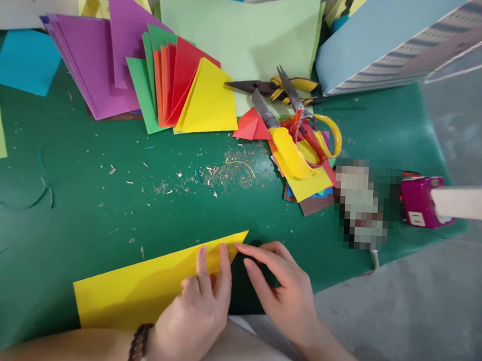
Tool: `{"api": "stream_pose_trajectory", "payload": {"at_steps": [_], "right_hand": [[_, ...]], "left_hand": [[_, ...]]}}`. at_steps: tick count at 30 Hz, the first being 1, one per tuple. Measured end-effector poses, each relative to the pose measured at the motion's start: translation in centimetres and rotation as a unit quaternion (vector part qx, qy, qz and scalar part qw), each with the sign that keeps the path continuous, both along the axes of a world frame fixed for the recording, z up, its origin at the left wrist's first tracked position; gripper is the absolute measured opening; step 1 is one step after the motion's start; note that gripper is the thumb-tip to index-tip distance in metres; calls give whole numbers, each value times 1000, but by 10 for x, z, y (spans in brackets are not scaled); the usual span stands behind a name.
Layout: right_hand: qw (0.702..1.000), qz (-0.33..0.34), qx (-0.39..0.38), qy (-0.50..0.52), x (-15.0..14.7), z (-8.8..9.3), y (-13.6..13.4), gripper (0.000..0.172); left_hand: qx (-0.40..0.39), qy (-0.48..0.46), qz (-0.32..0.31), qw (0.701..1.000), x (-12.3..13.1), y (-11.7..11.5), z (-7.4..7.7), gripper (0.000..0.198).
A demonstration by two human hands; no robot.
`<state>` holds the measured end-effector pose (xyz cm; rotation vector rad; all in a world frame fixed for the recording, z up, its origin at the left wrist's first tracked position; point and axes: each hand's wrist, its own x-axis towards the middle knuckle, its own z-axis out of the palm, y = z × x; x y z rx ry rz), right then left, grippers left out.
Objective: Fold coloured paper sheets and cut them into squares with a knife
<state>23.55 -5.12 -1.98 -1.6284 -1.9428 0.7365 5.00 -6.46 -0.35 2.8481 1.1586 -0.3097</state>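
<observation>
A yellow paper sheet [138,283] lies near the front edge of the green table, its right end slanting to a sharp point. My left hand [200,302], with a dark beaded bracelet at the wrist, presses on the sheet with two fingers stretched out and apart; the other fingers are bent. At the slanted right edge, my right hand [282,282] touches the paper near its point with the index fingertip. Its thumb is a little below, apart from the index finger, and nothing shows between them.
Coloured papers [213,101] stand along the back of the green table [82,194]. Scissors [299,113], pliers [254,87] and a yellow-handled cutter [289,150] lie right of centre. Farther right are a blurred-out object [361,203], a purple box [421,201] and a light-blue bag [377,42].
</observation>
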Motion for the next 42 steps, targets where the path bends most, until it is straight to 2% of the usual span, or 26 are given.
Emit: {"api": "stream_pose_trajectory", "payload": {"at_steps": [5,8,13,16,21,26,30,35,42], "right_hand": [[997,-48,20,-53,11,0,8,25],[997,-65,24,-40,13,2,9,24],[1000,-10,10,21,8,1,3,18],[1000,-18,21,-10,10,-5,2,17],[989,75,102,-75,18,-18,1,29],[978,106,123,-130,21,-26,-3,31],[977,95,135,-136,20,-28,-3,26],[985,79,112,-104,19,-29,-1,24],[991,0,76,-110,9,-31,3,18]], "left_hand": [[-2,15,-13,1000,0,-1,0,58],[-4,25,-21,999,0,0,0,56],[0,17,-12,1000,-1,-2,-1,58],[16,16,-12,1000,-1,-2,-1,54],[54,22,-30,998,0,-1,0,46],[58,12,-24,998,-4,-2,-3,48],[61,-10,-30,998,-6,2,-3,50],[54,-6,-1,999,-3,1,-4,51],[57,6,6,998,-1,-8,-9,49]]}}
